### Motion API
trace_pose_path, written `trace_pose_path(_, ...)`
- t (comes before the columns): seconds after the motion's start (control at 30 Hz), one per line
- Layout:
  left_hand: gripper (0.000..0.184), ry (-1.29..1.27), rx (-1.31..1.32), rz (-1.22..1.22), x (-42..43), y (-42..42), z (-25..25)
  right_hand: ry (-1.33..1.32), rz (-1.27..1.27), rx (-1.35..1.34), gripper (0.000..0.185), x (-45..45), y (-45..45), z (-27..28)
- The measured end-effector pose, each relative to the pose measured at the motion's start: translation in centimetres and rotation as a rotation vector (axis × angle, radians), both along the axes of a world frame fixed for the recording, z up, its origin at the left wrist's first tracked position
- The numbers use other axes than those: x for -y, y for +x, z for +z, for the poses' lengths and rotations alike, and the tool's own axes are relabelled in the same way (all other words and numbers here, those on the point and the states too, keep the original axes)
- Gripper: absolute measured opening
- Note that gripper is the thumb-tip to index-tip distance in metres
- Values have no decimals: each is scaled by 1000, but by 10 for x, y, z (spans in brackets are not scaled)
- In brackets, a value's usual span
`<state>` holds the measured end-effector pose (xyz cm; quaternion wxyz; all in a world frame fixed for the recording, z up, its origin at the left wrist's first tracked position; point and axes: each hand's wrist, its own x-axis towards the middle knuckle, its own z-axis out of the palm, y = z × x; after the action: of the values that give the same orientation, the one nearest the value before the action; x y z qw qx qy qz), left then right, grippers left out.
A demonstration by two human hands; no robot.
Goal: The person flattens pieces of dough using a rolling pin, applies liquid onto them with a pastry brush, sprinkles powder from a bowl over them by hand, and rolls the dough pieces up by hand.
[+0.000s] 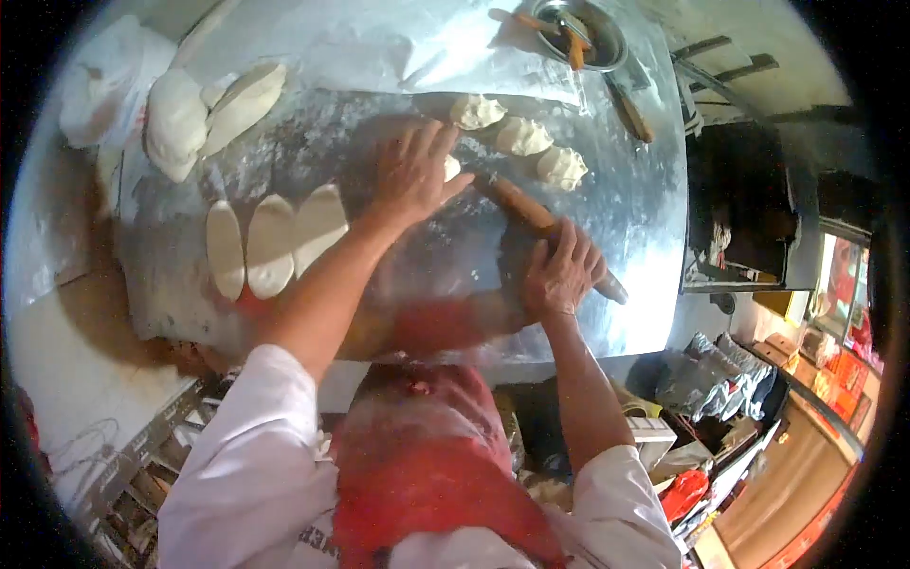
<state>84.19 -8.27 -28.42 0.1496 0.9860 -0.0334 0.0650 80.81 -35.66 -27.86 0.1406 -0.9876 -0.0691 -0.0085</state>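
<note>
My left hand (414,175) is spread over the floured metal table, fingers apart, beside a dough piece (452,168) that is partly hidden by it. The fingers of my right hand (566,270) are wrapped round a wooden rolling pin (520,204), which lies slantwise on the table. Beyond the pin sit rough dough lumps (523,137) in a slanting row. Left of my left forearm, flattened oval dough pieces (270,246) lie side by side.
Larger dough pieces (176,123) lie at the back left near a white cloth or bag (114,76). A metal bowl (614,49) with tools stands at the back right, near a wooden-handled tool (629,112). The metal table's (436,346) front edge is close to my apron.
</note>
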Motion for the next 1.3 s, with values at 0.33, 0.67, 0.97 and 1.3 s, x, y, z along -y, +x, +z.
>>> trace_pose_path(0.33, 40, -327, 188, -7, -53, -37, 2, -26, 45, 79, 53, 30, -31, -15)
trace_pose_path(0.67, 47, 25, 104, 10, -61, 52, -31, -7, 34, 82, 52, 30, -29, -16)
trace_pose_path(0.97, 58, -127, 145, -12, 14, -59, -3, 12, 22, 118, 50, 30, -28, -17)
trace_pose_path(1.3, 65, -16, -76, 80, 59, -203, 31, 6, 213, 37, 58, 64, -38, 14)
